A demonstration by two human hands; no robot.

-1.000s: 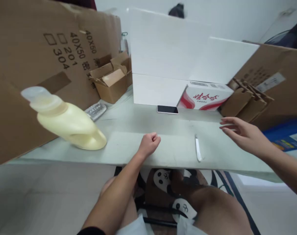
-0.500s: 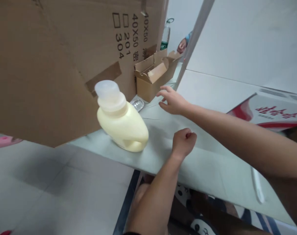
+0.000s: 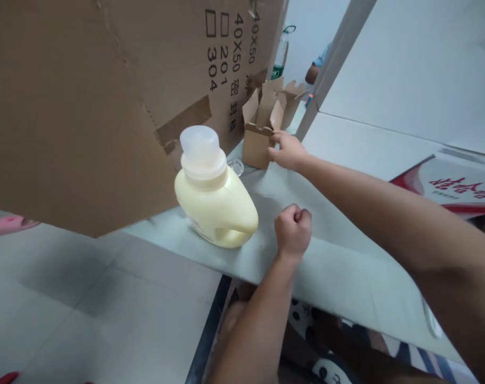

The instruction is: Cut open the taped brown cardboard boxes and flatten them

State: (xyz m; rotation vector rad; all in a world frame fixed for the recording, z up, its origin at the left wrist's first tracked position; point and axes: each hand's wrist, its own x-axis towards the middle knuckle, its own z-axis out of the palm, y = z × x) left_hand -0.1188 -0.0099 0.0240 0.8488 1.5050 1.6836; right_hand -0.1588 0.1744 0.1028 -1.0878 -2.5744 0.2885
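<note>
Desk [image 3: 346, 272], pale cloth-like cover, its front edge running obliquely across the view. White slim implement [image 3: 435, 326], near that edge, partly masked by the right forearm; type not legible here. Left hand [image 3: 293, 232], one: fist resting at the desk, fingers pressed together, no object visible in it; posture unchanged from the earlier views. Bottle [image 3: 218, 208], one, pale yellow, translucent cap, moulded handle, tilted in view, just beside the left fist and apart from it. Clear plastic item [image 3: 236, 166], behind the bottle, mostly hidden. Right hand [image 3: 288, 151], one: reached across beyond the left; half a second ago short of the small box, now with fingertips at its near right edge. Grip: thumb and fingers parted at the cardboard; whether they pinch it or merely push cannot be told. Small cardboard box [image 3: 256, 148], one, brown, top flaps raised, standing at the left part of the desk between the large carton and the white panel; its end face now turned more squarely to the viewer, so the hand's work appears to have passed from reaching to handling. Large carton [image 3: 86, 106], printed, at left. Red-and-white box [image 3: 462, 184], at right, before the white panel [image 3: 418, 64]. Water bottle [image 3: 281, 53], green label, beyond the small box. Another person's arm [image 3: 312, 73], blue sleeve, behind the panel's edge.
</note>
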